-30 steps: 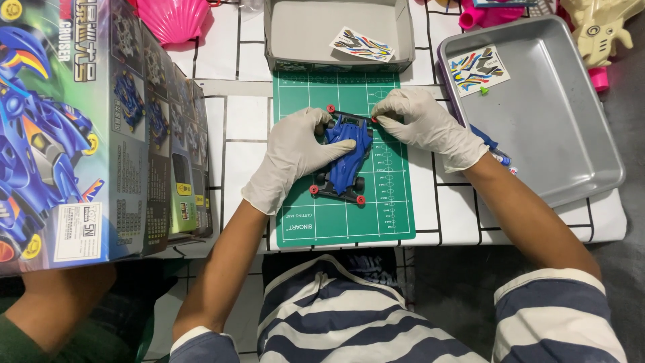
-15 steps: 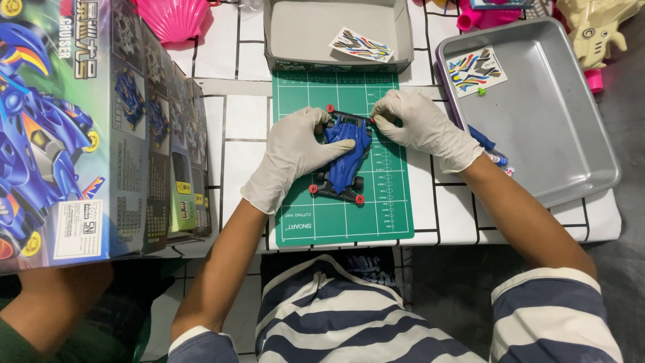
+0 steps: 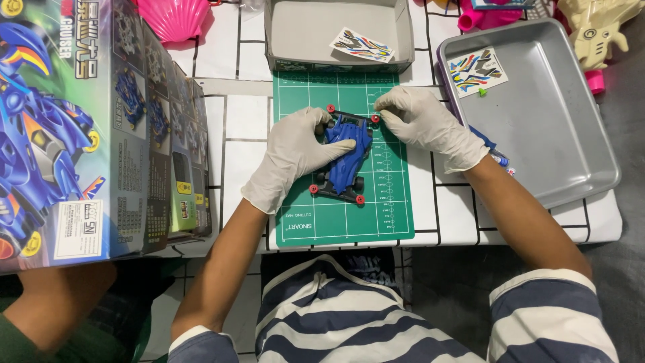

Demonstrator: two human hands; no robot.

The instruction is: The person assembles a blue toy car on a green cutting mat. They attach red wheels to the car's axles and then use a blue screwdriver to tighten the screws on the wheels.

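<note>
A blue toy race car [image 3: 348, 156] with black wheels and small red rollers lies on a green cutting mat [image 3: 336, 222]. My left hand [image 3: 292, 154], in a white glove, lies over the car's left side and grips its body. My right hand [image 3: 420, 123], also gloved, pinches the car's front right corner by a red roller. Whether the right fingers hold a small part there is hidden.
A big printed car box [image 3: 80, 128] stands at the left. A grey cardboard tray [image 3: 336, 33] and a metal tray [image 3: 537, 114] each hold a sticker sheet. A pink shell toy [image 3: 173, 17] and a beige toy [image 3: 594, 30] lie at the far edge. Another person's arm [image 3: 54, 302] is at bottom left.
Both hands keep their hold on the car with only small finger shifts. The car stays in the same spot on the mat.
</note>
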